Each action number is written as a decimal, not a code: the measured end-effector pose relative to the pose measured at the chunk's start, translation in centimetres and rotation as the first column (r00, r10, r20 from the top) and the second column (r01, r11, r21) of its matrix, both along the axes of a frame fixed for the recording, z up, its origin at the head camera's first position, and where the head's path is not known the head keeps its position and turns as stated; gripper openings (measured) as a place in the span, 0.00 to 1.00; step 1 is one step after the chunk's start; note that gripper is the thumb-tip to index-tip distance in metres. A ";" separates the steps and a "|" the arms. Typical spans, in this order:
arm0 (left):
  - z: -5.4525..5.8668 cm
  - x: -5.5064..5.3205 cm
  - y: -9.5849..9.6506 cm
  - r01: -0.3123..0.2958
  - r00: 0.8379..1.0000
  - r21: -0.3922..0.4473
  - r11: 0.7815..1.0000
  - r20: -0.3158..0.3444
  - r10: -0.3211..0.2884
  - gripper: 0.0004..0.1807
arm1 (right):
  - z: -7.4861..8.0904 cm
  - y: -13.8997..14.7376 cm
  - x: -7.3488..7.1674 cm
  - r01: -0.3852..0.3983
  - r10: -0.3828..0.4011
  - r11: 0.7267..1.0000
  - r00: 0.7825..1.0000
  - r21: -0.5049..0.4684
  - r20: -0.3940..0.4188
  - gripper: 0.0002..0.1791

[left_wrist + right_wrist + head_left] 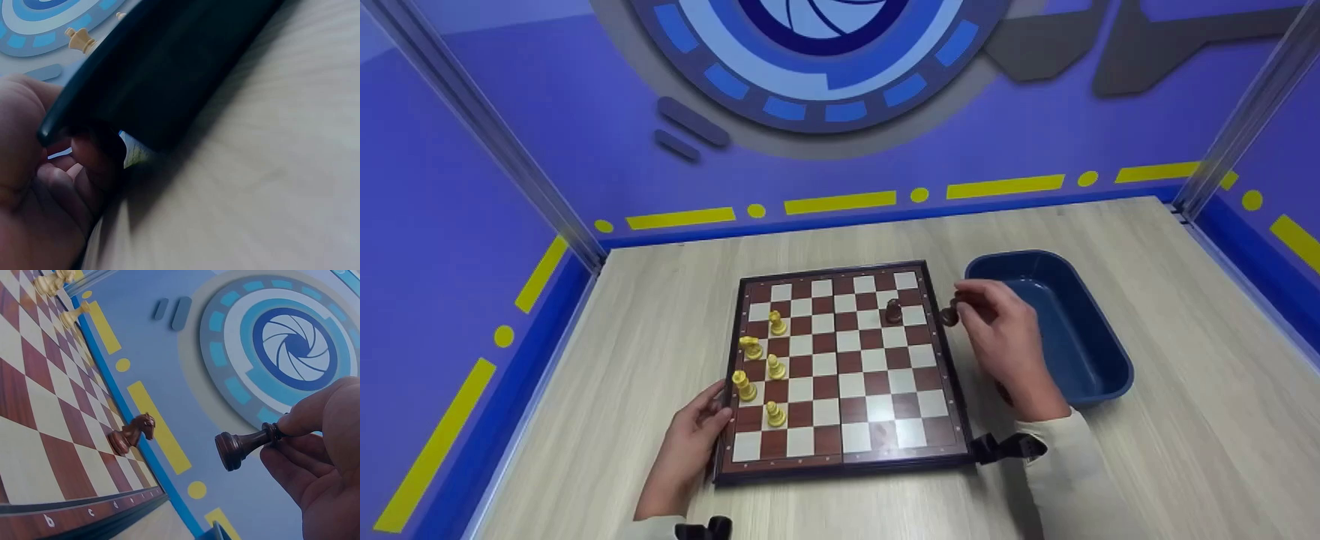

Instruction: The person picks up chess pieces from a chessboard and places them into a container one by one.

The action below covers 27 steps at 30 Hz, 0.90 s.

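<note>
A brown-and-white chessboard (877, 405) with a dark rim lies on the table. My left hand (690, 439) grips its left edge near the front corner; in the left wrist view the fingers curl beneath the rim. Just off the board's right side, my right hand (1006, 337) pinches a dark brown chess piece (242, 447) by its upper end, its round base pointing toward the board. The fingers hide the piece's top. A dark brown knight (893, 310) stands on the board near the far right corner. Several yellow chess pieces (775, 415) stand along the left side.
A dark blue plastic bin (1099, 337) sits right of the board, partly behind my right hand and wrist. The light wooden table (675, 300) ends at blue printed panels (855, 172) at the back and sides.
</note>
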State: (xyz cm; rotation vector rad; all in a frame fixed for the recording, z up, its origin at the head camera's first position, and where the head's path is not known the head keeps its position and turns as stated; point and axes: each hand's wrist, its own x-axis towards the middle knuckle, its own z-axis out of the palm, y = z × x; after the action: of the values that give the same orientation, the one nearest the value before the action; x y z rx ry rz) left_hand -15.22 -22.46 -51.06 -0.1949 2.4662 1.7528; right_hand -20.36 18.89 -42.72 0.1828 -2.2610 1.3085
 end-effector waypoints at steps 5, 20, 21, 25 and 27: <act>0.1 0.0 0.0 0.002 1.000 0.004 1.000 0.004 -0.002 0.28 | 0.1 0.6 -0.1 0.024 -0.024 1.000 1.000 -0.001 -0.019 0.13; 0.1 0.1 0.0 0.011 1.000 0.028 1.000 -0.012 -0.011 0.27 | 0.4 2.2 -0.1 0.044 -0.045 0.998 0.999 -0.046 -0.006 0.13; 0.1 0.1 0.0 0.012 1.000 0.025 1.000 -0.013 -0.012 0.27 | 0.4 2.3 -0.2 0.046 -0.046 0.998 0.999 -0.049 -0.004 0.13; 0.1 0.1 0.0 0.012 1.000 0.004 1.000 -0.017 -0.011 0.27 | 0.3 2.7 -0.3 0.056 -0.056 0.997 0.998 -0.060 0.005 0.13; 0.1 0.1 0.0 0.011 1.000 -0.009 1.000 -0.019 -0.012 0.27 | 0.3 2.8 -0.3 0.061 -0.061 0.996 0.998 -0.071 0.009 0.13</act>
State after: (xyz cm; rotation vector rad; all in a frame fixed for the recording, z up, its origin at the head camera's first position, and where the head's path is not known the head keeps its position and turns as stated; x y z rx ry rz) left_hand -15.12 -22.49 -50.94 -0.1648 2.4840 1.7477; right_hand -20.64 21.71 -42.43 0.0837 -2.2039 1.3573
